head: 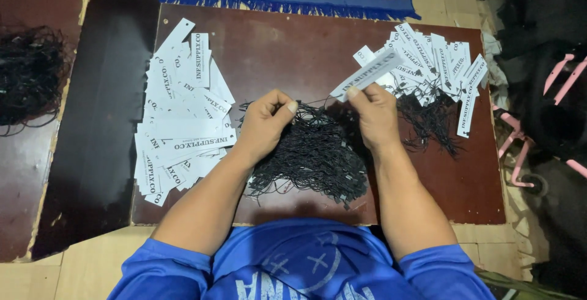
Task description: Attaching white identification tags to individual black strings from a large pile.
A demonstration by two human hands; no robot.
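Tagging bench, both hands mid-table over the black string pile.

I see the dark brown table [293, 49] first; its left side runs under a black panel [98, 122]. A second string heap [27, 74] is cut off at the left edge. Loose white tags [177, 122] lie left, strung tags [440, 61] right. The string pile [318, 153] hides the table between my wrists. My right hand [376, 113] pinches one white tag [370, 74]; my left hand [266, 119] pinches a thin string [315, 100], hard to trace.

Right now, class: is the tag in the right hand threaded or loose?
Threaded: a black string runs from the white tag to the left hand.
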